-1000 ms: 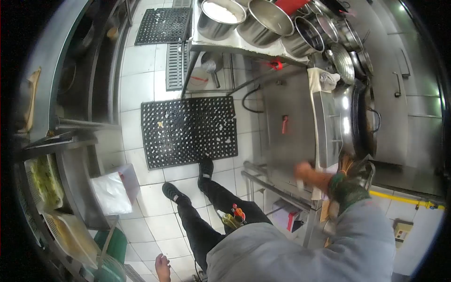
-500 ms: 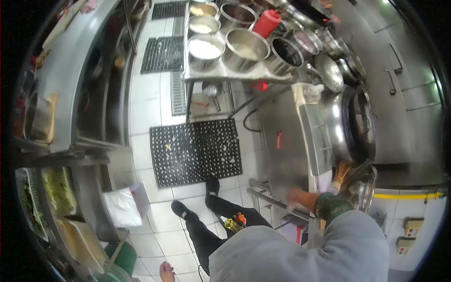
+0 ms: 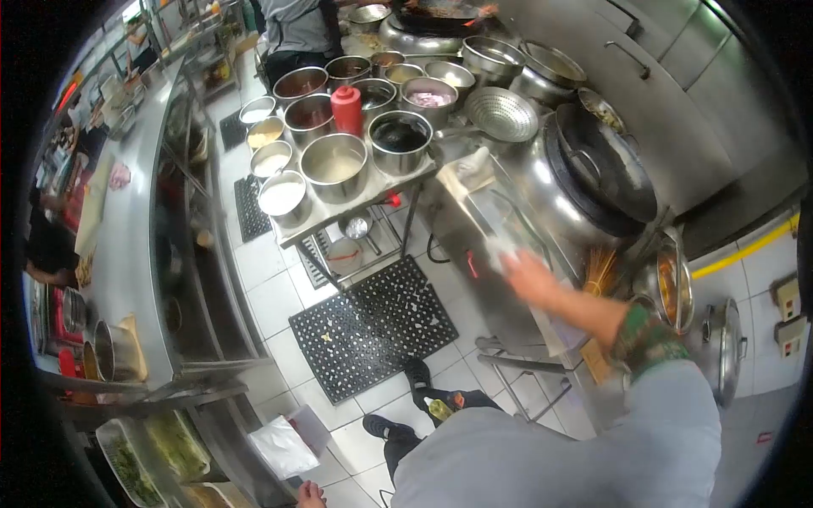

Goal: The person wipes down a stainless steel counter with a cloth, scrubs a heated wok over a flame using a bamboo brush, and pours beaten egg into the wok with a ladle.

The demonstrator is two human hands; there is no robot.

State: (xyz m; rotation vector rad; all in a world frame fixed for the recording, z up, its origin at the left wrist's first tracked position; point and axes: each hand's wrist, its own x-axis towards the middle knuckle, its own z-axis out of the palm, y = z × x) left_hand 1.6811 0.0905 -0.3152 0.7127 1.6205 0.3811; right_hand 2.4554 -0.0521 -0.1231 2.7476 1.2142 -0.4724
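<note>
My right hand (image 3: pixel 532 279) reaches over the steel counter edge, closed on a white cloth (image 3: pixel 500 251) that is smeared by motion. Beside the cloth lies a narrow steel trough (image 3: pixel 500 212) set into the counter. A bamboo wok brush (image 3: pixel 600 269) stands behind my right wrist. Farther back, a large dark wok (image 3: pixel 605 173) rests tilted on a rounded steel burner. My left hand (image 3: pixel 311 495) hangs low at the bottom edge, only partly in view, its fingers loosely bent and a little apart. Nothing shows in it.
A stand ahead holds several steel pots (image 3: pixel 334 168) and a red squeeze bottle (image 3: pixel 346 110). A perforated strainer (image 3: pixel 502 115) lies by the wok. A black rubber mat (image 3: pixel 373 330) covers floor tiles. Another person (image 3: pixel 301 34) stands beyond the pots. A long steel counter (image 3: pixel 140 212) runs along the left.
My view has swung up and to the right. My right hand has moved forward along the counter, and the white cloth now shows at its fingers. The left hand still hangs low.
</note>
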